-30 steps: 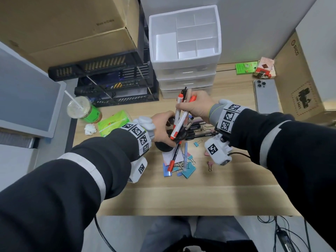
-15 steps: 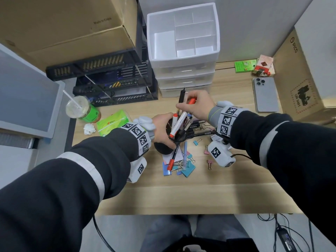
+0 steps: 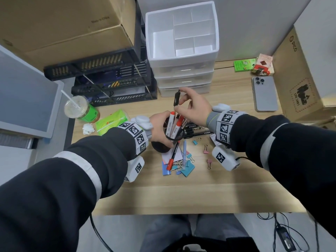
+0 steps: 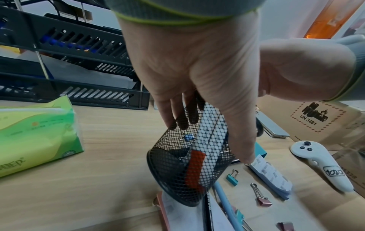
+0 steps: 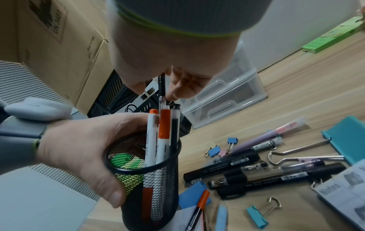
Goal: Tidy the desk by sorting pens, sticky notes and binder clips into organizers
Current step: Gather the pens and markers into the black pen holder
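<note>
My left hand grips a black mesh pen cup, lifted and tilted over the desk; the left wrist view shows the fingers wrapped round the mesh. Orange-capped white markers and a black pen stand in the cup. My right hand pinches the top of a slim black pen, held upright above the cup's mouth, its lower end among the markers. Loose black pens, a red pen, binder clips and sticky notes lie beneath.
A white drawer organizer with open top compartments stands at the back. Black letter trays, a drink cup and a green tissue pack are to the left. A phone and a cardboard box are to the right.
The bundle of markers my right hand held has gone down into the cup. That hand now holds only the slim black pen above it. The left hand keeps its grip on the cup.
</note>
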`<state>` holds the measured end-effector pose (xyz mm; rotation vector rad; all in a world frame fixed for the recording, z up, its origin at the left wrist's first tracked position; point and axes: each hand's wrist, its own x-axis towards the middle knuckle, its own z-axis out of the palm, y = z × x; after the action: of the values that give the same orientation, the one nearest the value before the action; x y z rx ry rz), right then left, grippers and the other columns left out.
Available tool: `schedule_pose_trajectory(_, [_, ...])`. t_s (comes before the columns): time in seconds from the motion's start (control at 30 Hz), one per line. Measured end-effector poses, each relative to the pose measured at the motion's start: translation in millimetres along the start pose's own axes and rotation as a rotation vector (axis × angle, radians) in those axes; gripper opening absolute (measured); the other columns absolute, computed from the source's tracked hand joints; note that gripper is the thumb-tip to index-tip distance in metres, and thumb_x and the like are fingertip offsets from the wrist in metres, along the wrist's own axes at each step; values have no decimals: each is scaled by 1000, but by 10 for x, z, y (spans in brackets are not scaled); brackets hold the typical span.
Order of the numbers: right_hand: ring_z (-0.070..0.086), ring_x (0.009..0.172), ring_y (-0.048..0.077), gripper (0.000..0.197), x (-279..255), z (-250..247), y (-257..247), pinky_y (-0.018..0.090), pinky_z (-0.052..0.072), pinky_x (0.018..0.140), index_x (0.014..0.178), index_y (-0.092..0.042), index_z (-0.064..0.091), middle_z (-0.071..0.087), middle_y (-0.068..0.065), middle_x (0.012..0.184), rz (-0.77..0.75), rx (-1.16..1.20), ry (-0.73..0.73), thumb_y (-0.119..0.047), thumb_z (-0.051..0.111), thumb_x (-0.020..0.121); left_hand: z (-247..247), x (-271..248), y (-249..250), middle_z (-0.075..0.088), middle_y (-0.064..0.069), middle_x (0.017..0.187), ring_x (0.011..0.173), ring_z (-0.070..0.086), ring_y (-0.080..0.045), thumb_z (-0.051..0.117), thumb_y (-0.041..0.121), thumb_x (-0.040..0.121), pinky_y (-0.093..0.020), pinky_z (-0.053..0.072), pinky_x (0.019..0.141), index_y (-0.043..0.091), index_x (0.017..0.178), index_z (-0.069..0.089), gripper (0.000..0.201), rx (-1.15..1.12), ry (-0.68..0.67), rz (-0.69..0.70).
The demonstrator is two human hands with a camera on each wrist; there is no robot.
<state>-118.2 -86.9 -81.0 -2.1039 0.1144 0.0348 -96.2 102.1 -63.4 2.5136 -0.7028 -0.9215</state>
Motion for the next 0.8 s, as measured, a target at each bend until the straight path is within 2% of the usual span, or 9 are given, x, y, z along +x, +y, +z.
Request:
schedule_pose_trajectory(0.1, [57, 66, 2, 67, -17, -42, -9, 27, 48, 69, 149, -30, 40, 64, -11, 107, -47, -114, -15, -35, 63, 86, 4, 3, 7, 61, 10, 103, 95, 61, -13, 96, 36, 47, -27, 50, 81, 20, 124, 49, 92, 13, -1, 17])
schedule_pose_trajectory(0.2, [64, 77, 12, 36, -32, -47, -11, 35, 55, 79, 122, -29, 68, 69, -14, 103, -57, -255, -81, -37, 57, 89, 8, 24, -1, 62, 7, 105, 95, 62, -15, 96, 38, 46, -30, 54, 80, 20, 123, 48, 92, 19, 19, 8])
schedule_pose_trajectory(0.27, [65, 86, 14, 32, -64, -31, 20, 38, 54, 84, 110, -26, 75, 72, -10, 105, -84, -283, -129, -39, 54, 89, 8, 43, -9, 62, 5, 106, 95, 62, -16, 95, 41, 44, -33, 56, 82, 21, 122, 48, 94, 21, 35, -5])
schedule_pose_trajectory(0.37, [65, 102, 15, 36, -70, -51, 93, 31, 50, 94, 124, -22, 70, 72, -2, 119, -25, -185, -117, -34, 53, 95, -5, 70, -25, 62, 5, 107, 95, 62, -16, 94, 44, 42, -35, 56, 83, 21, 123, 48, 96, 28, 49, -10])
schedule_pose_trajectory(0.43, [67, 89, 11, 33, -26, -99, 183, 25, 53, 88, 126, -19, 68, 72, 0, 113, 57, -105, -71, -28, 54, 97, -16, 78, -52, 62, 4, 107, 95, 61, -16, 94, 43, 43, -34, 54, 83, 20, 125, 48, 97, 30, 58, -19])
schedule_pose_trajectory(0.5, [65, 72, 4, 27, -3, -168, 329, 16, 54, 72, 119, -18, 69, 70, -2, 102, 134, -145, -54, -18, 54, 96, -21, 73, -90, 61, 4, 108, 95, 60, -16, 94, 43, 43, -34, 54, 83, 20, 126, 47, 98, 31, 64, -35])
schedule_pose_trajectory(0.53, [64, 72, 5, 27, 3, -210, 417, 19, 55, 72, 116, -18, 69, 69, -2, 101, 163, -205, -62, -13, 55, 93, -19, 69, -112, 61, 4, 108, 96, 60, -16, 94, 43, 43, -34, 54, 83, 20, 126, 47, 98, 32, 67, -42])
schedule_pose_trajectory(0.63, [65, 94, 18, 39, -48, -322, 654, 33, 55, 88, 118, -19, 67, 71, 0, 111, 211, -438, -201, -5, 59, 83, -12, 47, -168, 61, 2, 109, 97, 61, -18, 95, 42, 44, -37, 54, 84, 18, 126, 48, 97, 33, 91, -56])
schedule_pose_trajectory(0.8, [61, 98, 22, 38, -153, -201, 752, 32, 50, 80, 119, -20, 64, 64, 1, 113, 113, -629, -399, -16, 71, 81, -18, 14, -270, 62, 0, 109, 96, 61, -19, 96, 39, 45, -37, 54, 84, 16, 126, 49, 96, 17, 113, -87])
